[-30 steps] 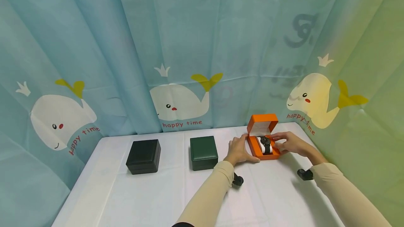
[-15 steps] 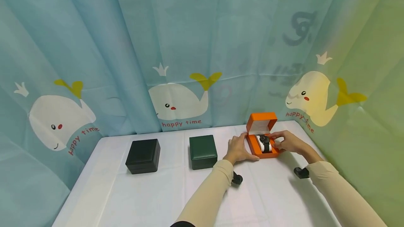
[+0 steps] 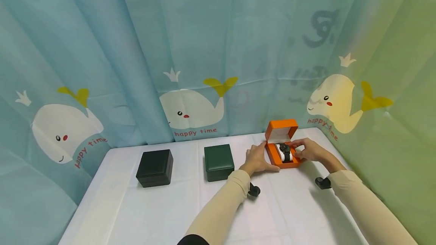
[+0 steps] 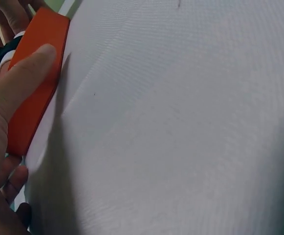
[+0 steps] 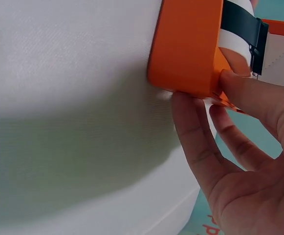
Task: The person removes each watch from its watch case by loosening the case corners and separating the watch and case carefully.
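An orange watch box [image 3: 272,155] stands at the back right of the table with its lid [image 3: 281,126] raised. Inside, a black watch [image 3: 285,149] is wrapped round a white cushion [image 3: 279,153]. My left hand [image 3: 255,160] grips the box from the left; in the left wrist view its thumb [image 4: 32,71] lies along the front wall. On the right side, my right hand [image 3: 311,151] pinches the box wall. The right wrist view shows the thumb [image 5: 247,90] over the rim beside the cushion and the other fingers [image 5: 193,129] against the outside.
A closed green box [image 3: 219,162] sits left of my left hand. Farther left is a closed black box [image 3: 154,167]. White cloth covers the table [image 3: 163,214], and a whale-printed curtain [image 3: 197,48] hangs behind it and along the right side.
The head view has shifted slightly. Both hands keep their hold on the orange watch box, and its lid stays raised.
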Action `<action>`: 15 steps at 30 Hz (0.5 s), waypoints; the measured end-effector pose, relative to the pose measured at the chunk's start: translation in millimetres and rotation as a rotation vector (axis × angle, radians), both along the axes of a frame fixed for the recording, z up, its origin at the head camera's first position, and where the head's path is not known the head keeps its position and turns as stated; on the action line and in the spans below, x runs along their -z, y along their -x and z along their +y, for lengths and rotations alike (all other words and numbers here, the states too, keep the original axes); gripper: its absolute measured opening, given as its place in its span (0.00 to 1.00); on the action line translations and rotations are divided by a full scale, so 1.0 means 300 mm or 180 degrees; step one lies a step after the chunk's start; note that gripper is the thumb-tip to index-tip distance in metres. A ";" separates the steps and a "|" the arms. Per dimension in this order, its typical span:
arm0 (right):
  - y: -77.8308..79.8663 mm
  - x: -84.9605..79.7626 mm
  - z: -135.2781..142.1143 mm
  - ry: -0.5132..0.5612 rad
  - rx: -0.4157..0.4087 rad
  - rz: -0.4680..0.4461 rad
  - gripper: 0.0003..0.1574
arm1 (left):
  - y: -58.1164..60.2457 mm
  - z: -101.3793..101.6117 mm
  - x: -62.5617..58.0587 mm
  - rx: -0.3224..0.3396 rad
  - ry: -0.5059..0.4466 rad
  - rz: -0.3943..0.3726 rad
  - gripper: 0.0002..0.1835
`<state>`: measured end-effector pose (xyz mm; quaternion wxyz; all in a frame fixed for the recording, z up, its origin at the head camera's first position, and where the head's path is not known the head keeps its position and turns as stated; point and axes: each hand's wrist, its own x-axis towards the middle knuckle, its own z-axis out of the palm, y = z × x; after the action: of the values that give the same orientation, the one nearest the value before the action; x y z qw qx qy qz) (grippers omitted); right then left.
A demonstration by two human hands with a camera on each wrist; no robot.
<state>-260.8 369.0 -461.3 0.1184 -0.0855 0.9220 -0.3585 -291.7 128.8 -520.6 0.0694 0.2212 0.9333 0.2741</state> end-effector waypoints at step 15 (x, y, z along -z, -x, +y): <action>-0.003 0.004 -0.003 -0.0137 0.0065 0.0033 0.29 | -0.002 -0.047 -0.075 0.0214 -0.0452 0.0161 0.53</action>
<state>-259.7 368.0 -462.6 0.1117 -0.0754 0.9310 -0.3393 -291.2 114.7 -498.1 0.0391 0.2636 0.9051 0.3314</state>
